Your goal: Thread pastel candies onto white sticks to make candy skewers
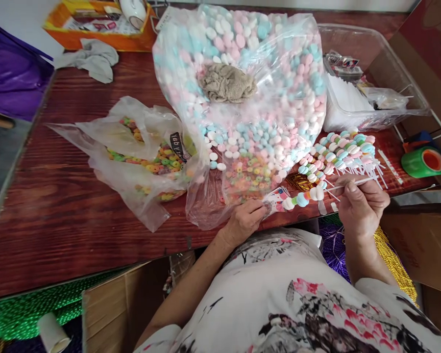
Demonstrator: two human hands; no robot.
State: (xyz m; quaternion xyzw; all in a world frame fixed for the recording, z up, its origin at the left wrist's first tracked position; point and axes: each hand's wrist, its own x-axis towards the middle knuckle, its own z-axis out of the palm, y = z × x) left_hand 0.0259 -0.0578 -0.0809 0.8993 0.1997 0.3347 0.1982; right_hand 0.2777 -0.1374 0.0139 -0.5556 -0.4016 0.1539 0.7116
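My left hand (pixel 244 223) is closed at the table's front edge, pinching a small printed card (pixel 277 197) with pink and blue marks. From the card a row of white, blue, green and orange pieces (pixel 303 199) runs along a thin white stick (pixel 334 188). My right hand (pixel 363 203) grips the stick's other end between thumb and fingers. Beyond it lies a pile of similar threaded sticks (pixel 340 149), their white ends pointing towards me. A big clear bag (pixel 279 68) of pink, white and blue rounded pieces stands in front, with small coloured rings near its mouth.
A second plastic bag (pixel 128 142) with coloured rings lies left. A crumpled brown cloth (pixel 228 83) rests on the big bag. Around the back are an orange box (pixel 147 39), a grey cloth (pixel 91 59) and a clear bin (pixel 415 95). Green tape (pixel 415 164) sits right.
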